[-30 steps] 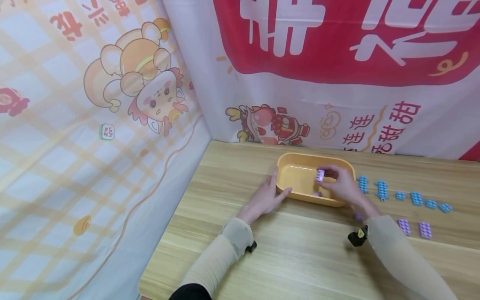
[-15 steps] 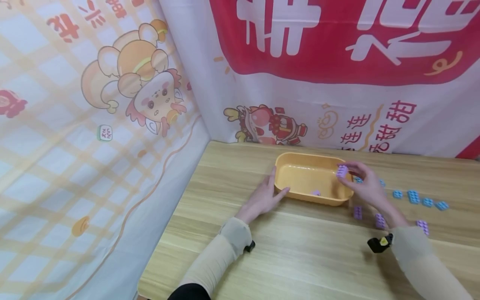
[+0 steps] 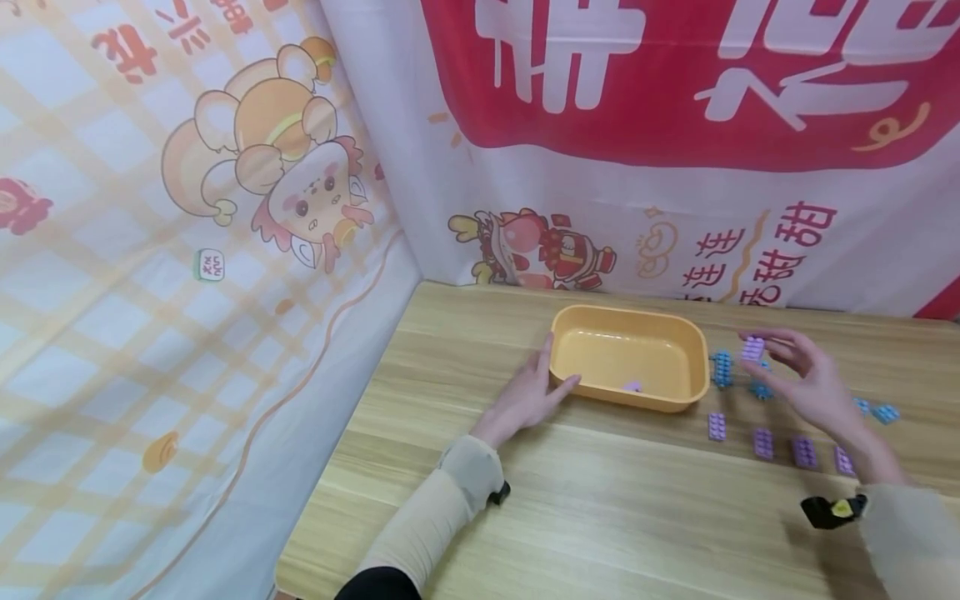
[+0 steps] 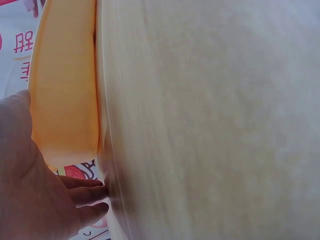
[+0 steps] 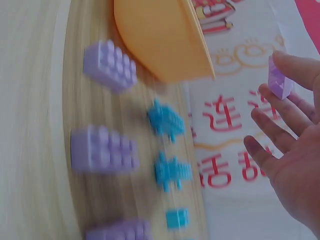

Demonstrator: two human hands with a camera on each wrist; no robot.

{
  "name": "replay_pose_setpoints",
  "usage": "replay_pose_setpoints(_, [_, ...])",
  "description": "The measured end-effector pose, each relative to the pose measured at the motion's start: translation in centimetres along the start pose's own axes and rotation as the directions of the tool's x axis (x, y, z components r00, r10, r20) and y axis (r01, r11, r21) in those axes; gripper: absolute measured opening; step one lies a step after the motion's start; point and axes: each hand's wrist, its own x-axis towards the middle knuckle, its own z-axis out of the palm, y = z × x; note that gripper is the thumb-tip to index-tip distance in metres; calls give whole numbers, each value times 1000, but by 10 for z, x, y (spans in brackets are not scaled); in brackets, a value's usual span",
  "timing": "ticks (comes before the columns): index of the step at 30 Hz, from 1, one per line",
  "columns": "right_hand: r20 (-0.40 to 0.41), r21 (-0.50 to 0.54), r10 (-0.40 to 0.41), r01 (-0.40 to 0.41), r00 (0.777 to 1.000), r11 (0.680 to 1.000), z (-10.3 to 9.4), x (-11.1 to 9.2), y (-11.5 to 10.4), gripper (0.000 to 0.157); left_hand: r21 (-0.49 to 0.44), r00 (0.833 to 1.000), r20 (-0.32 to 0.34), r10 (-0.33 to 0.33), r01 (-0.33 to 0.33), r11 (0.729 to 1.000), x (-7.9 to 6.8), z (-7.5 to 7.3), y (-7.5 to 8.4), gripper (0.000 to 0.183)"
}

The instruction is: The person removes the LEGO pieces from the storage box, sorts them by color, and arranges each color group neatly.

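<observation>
In the head view a yellow-orange plastic tray (image 3: 630, 398) stands near the back of the table. My left hand (image 3: 522, 392) rests against its left end, thumb at the near rim and fingers spread along the end wall. The left wrist view shows that hand (image 4: 35, 180) beside the tray wall (image 4: 65, 90), fingers fairly straight. Right of the tray, my right hand (image 3: 810, 379) pinches a purple building brick (image 3: 753, 349) between thumb and fingertips, raised above the table. In the right wrist view this brick (image 5: 278, 80) shows its studs, and the other fingers are spread.
One purple brick (image 3: 632, 387) lies inside the tray. In front of the right arm, several purple bricks (image 3: 762, 444) form a row. Blue bricks (image 3: 722, 369) line the table behind them, some hidden by the right hand. A printed cloth (image 3: 652, 192) hangs behind the table.
My right hand has moved right, out from over the tray, carrying the purple brick with it. The left hand stays at the tray's left end.
</observation>
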Motion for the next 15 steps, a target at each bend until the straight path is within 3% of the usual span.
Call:
replay_pose_setpoints(8, [-107,-98,0,-10,994,995,-28,-26,27,51,-8,1000,-3,12,-12,1000,0,-2,1,101])
replay_pose_setpoints(12, [-175,-171,62,-92,983,981,-40,-40,38,54,-21,1000,-5,12,-12,1000,1,-3,2,101])
replay_pose_setpoints(15, [-210,-169,109,-146,972,975,-51,-53,49,47,-23,1000,-1,14,-14,1000,2,-4,3,101])
